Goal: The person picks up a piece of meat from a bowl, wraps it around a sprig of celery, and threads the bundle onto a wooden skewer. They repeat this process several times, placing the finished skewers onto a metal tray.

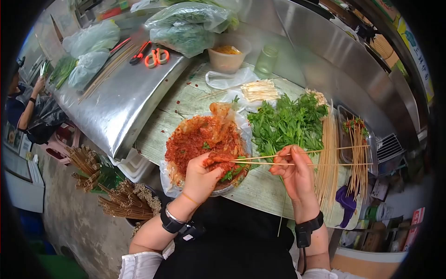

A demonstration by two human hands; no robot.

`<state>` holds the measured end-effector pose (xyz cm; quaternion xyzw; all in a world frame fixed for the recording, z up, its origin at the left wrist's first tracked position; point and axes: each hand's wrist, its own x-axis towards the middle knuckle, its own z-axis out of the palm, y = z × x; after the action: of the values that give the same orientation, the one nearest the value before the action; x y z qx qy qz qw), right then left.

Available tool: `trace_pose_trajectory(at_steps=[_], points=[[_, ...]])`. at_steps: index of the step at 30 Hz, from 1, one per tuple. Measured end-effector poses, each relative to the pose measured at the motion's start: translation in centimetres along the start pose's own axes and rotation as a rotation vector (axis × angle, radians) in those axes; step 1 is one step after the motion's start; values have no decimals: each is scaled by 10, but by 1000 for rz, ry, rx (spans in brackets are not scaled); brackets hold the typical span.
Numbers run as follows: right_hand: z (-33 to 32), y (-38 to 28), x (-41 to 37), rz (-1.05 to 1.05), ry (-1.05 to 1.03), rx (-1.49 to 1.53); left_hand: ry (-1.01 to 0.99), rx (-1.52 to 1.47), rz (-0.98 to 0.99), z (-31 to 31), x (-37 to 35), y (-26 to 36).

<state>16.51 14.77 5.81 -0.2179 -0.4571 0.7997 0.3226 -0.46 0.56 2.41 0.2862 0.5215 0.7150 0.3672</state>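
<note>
Two bamboo skewers (341, 164) run from the bowl side out past my right hand (297, 169), whose thumb and fingers are pinched on them. At their left ends my left hand (204, 174) is closed, its fingertips smeared red, with green leaf stems by the skewer tips. Exactly what it grips is partly hidden by its fingers. Beneath it stands a bowl of red chili-coated meat (190, 142), lined with a clear plastic bag (169, 183). A heap of leafy green herbs (290, 123) lies just beyond my right hand.
Loose bamboo skewers (327, 162) lie to the right, near a metal tray (346, 114) and several loaded skewers (357, 160). Enoki mushrooms (259, 90), a plastic tub (226, 58) and a green glass jar (266, 61) stand behind. Orange-handled scissors (157, 57) rest on the steel counter (134, 88). A person (28, 104) is far left.
</note>
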Motion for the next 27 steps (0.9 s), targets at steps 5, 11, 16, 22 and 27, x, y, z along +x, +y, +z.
trace_pose_trajectory(at_steps=[5, 11, 16, 22, 27], points=[[-1, -3, -5, 17, 49, -48, -6, -32, 5, 4, 0, 0], [1, -5, -7, 3, 81, -133, -103, -190, -157, 2, -3, -2], [1, -13, -5, -4, 48, -225, -176, -482, -338, -4, -4, 2], [-1, -19, 4, 1, -42, -222, -142, -425, -455, 0, -1, 8], [-1, -20, -14, -173, 3, -199, -20, -557, -340, 1, 1, 3]])
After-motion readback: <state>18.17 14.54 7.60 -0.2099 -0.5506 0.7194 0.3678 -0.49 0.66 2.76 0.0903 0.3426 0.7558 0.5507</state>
